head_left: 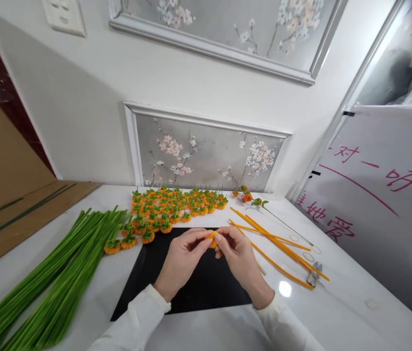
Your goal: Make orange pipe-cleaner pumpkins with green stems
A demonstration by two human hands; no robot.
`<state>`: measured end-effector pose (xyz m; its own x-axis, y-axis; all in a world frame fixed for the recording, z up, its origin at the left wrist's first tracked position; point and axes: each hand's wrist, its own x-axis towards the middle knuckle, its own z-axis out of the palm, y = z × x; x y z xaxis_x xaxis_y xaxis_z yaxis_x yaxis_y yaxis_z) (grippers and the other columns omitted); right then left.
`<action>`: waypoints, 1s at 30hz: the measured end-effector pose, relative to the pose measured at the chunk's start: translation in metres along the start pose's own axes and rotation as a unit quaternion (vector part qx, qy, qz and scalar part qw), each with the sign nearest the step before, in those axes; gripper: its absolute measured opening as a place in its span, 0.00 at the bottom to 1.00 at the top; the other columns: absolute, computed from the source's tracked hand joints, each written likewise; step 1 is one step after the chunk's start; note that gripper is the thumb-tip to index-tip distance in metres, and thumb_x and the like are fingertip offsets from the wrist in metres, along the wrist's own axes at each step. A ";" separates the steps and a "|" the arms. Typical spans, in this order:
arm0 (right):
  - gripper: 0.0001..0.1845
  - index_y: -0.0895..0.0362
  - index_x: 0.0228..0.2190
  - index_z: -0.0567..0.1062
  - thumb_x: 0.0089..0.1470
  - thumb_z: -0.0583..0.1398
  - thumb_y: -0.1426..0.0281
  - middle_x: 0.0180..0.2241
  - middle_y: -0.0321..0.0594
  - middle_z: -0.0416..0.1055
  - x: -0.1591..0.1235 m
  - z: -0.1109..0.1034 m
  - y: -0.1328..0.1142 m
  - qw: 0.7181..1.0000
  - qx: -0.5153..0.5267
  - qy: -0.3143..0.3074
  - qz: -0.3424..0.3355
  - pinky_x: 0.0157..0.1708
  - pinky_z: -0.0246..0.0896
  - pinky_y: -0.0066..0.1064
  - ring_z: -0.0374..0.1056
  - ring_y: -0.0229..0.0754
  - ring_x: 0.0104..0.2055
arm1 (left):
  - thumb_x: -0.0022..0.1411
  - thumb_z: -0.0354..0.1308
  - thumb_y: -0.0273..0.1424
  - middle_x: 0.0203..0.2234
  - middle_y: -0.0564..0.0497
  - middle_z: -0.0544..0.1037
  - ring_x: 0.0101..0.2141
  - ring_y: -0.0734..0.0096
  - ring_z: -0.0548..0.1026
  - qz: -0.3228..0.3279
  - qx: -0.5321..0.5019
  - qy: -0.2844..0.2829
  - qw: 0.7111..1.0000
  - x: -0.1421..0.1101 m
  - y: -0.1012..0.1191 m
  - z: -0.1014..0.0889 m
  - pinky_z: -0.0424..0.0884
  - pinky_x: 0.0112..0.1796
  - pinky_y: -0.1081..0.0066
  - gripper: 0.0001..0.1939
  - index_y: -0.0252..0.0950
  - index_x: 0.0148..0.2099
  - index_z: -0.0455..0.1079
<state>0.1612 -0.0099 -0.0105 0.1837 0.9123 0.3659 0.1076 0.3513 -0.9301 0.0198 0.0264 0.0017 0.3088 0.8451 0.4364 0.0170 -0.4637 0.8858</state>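
Both the left hand (183, 259) and right hand (240, 256) pinched an orange piece (212, 240) between their fingers (200, 248) over the black mat (198, 292), seemingly to steady it, orange stems (277, 240) lying rightward within reach.

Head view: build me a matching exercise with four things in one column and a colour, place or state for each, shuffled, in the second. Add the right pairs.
Column A
1. Mat
2. Small piece
3. Bundle of sticks
4. Metal tool

Column B
a. Green, left of the mat
b. Right of the mat, by the orange sticks
c. Black and flat
d. In the fingers of the left hand and right hand

Pairs: 1-c, 2-d, 3-a, 4-b
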 end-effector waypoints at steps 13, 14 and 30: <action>0.16 0.57 0.39 0.72 0.51 0.61 0.61 0.30 0.36 0.67 0.003 -0.003 -0.002 0.995 0.076 -0.029 0.066 0.29 0.68 0.27 0.66 0.36 0.32 | 0.51 0.66 0.30 0.36 0.51 0.78 0.37 0.74 0.75 -0.222 -0.298 0.022 0.928 0.002 0.006 -0.001 0.72 0.42 0.74 0.11 0.37 0.39 0.76; 0.16 0.57 0.39 0.72 0.50 0.63 0.62 0.30 0.35 0.68 0.002 -0.001 0.000 0.995 0.078 -0.034 0.057 0.29 0.68 0.27 0.66 0.36 0.31 | 0.51 0.66 0.30 0.36 0.50 0.78 0.37 0.73 0.75 -0.225 -0.302 0.015 0.926 0.002 0.006 -0.002 0.72 0.42 0.73 0.11 0.36 0.39 0.76; 0.20 0.59 0.35 0.78 0.40 0.68 0.60 0.30 0.38 0.74 0.003 -0.008 -0.008 0.986 0.117 -0.046 0.108 0.31 0.66 0.30 0.67 0.35 0.26 | 0.56 0.61 0.39 0.33 0.49 0.78 0.34 0.73 0.76 -0.259 -0.269 -0.101 0.922 0.002 0.009 -0.010 0.73 0.37 0.74 0.13 0.35 0.38 0.75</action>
<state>0.1691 -0.0115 -0.0021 0.0866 0.9828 0.1631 -0.1549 0.1751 -0.9723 0.0115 0.0267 0.0125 0.5631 0.8243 -0.0580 -0.2448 0.2334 0.9411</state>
